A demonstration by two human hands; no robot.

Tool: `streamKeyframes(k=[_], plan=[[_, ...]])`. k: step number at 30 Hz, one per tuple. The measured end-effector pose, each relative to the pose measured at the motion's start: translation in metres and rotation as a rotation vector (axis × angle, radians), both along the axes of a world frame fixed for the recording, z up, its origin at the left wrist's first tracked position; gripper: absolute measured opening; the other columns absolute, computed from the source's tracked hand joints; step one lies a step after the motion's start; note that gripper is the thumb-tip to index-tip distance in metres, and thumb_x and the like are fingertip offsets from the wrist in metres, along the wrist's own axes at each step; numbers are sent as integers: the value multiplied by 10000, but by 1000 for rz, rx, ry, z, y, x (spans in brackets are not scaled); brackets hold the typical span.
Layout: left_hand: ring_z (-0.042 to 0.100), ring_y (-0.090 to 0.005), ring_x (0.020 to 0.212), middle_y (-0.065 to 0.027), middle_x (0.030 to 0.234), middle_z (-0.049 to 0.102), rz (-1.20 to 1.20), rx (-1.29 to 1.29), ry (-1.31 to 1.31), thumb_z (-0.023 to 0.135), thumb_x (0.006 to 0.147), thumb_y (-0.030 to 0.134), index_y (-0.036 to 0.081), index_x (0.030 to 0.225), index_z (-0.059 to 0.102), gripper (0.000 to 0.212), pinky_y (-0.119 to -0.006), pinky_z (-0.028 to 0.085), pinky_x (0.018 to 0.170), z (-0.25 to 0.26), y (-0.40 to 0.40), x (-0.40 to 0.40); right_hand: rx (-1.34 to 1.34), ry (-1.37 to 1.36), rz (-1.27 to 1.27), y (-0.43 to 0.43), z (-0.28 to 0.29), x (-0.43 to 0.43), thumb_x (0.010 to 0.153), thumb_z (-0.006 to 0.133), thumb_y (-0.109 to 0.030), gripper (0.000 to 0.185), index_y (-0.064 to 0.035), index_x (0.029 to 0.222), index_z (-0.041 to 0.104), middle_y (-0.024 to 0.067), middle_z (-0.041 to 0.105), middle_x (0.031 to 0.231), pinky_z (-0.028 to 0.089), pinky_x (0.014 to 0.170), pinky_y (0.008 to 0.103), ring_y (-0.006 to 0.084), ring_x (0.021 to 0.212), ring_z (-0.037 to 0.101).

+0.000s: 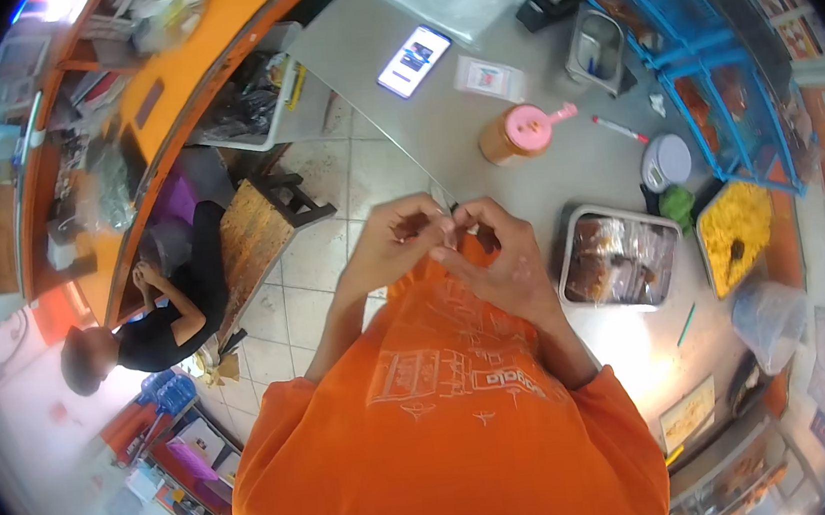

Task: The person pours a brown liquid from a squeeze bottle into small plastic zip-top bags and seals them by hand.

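Observation:
My left hand (404, 239) and my right hand (491, 253) meet in front of my orange shirt (446, 435), near the corner of the grey table (371, 5). Their fingertips pinch together at something thin and clear, perhaps a plastic bag; its outline is too faint to tell. Beyond them stands a brown-filled jar (513, 135) with a pink lid and a pink handle-like part. A small clear packet (490, 79) and a lit phone (414, 61) lie farther off. To the right, a metal tray (569, 271) holds several plastic-wrapped brown packs.
A kitchen scale (666, 161), a red-and-white marker (619, 129), a steel container (596, 50) and a tray of yellow food (737, 227) stand on the right. Blue racks (701, 57) line the back. A person in black (171, 324) sits at the left beside a wooden bench (252, 237).

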State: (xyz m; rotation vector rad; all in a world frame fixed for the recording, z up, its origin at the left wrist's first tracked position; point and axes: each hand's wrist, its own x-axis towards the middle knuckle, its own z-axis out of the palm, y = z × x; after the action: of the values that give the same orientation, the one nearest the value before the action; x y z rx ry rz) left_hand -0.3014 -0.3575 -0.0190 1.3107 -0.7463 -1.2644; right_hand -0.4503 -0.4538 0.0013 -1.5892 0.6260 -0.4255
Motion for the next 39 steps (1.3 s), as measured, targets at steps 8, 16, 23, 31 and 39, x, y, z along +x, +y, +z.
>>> streamKeyframes(k=[8,16,23,31,39], plan=[[569,-93,741,-29,761,588,-106,166,-142,579,899,45,22,878,598,37,-256,472,705,19,6,12,-39,141,81,-2,-10,8,836,661,-93,112,-3,815,599,80,560,602,357,476,297,127,486,448],[486,-207,548,-148,630,537,-43,-69,-467,563,845,96,-43,758,531,167,-323,416,551,-15,21,7,-125,23,254,11,-34,18,898,506,-79,216,47,723,511,24,450,570,312,480,282,72,546,379],[526,-275,479,-181,553,523,158,-67,-538,618,755,114,-48,645,538,212,-360,398,496,-2,24,3,-206,118,109,18,-27,21,851,485,-41,264,28,638,346,27,298,530,248,467,322,85,528,290],[522,-335,486,-194,547,520,245,-79,-664,610,739,115,-37,603,541,216,-384,413,497,-6,20,-5,-357,-26,-66,11,-31,35,788,577,26,160,-9,765,423,8,320,623,282,493,282,92,554,268],[573,-342,508,-204,548,546,-18,-31,-795,592,759,174,-38,621,603,253,-396,450,509,6,21,-4,-101,208,2,-8,-41,24,853,565,31,187,-3,1037,556,7,433,593,304,482,241,63,524,390]])
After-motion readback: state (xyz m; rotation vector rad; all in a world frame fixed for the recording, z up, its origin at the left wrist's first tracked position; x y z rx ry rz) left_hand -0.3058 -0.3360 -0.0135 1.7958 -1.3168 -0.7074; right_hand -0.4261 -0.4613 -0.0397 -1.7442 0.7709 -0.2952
